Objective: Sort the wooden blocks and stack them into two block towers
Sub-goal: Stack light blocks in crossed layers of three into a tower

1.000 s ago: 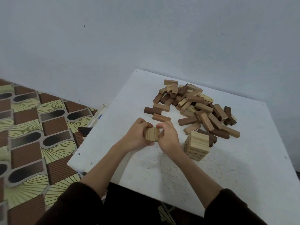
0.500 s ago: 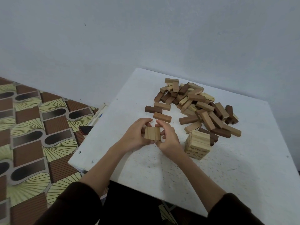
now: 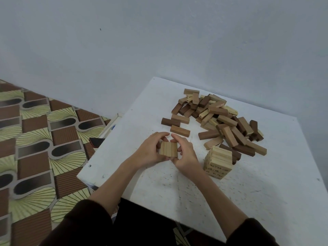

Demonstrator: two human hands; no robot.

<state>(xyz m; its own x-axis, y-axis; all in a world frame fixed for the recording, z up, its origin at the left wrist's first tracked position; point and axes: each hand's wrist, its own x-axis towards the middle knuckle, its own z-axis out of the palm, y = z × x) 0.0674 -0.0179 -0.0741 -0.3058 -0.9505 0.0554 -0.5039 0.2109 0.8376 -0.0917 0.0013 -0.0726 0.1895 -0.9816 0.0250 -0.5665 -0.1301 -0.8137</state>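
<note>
White worktop (image 3: 221,201) carries all the task items; it stands against a plain pale wall, with patterned floor to the left.

Nearest the person, both hands meet over the front left part of the worktop. The left hand (image 3: 150,151) and the right hand (image 3: 186,157) hold a set of pale blocks (image 3: 168,149) between them, pressed side by side into one square layer. Compared with one second ago, the layer faces the camera more squarely and sits a little higher and clearer of the fingers, and the index fingers now arch over its far edge instead of covering it. Judgement: the layer is aligned and ready to be placed.

Finger state: both hands are curled round the layer. The left fingers (image 3: 160,134) wrap its left edge, the right fingers (image 3: 177,137) its right edge, and the thumbs close in under its near edge. Whether the layer rests on the worktop or is lifted cannot be told.

Just beside the right hand, to its right, stands a pale tower (image 3: 218,162), several layers high. Judgement: the layer belongs on it.

Farther back lies the pile (image 3: 221,119) of mixed dark and pale blocks, unsorted. No dark tower is visible.
</note>
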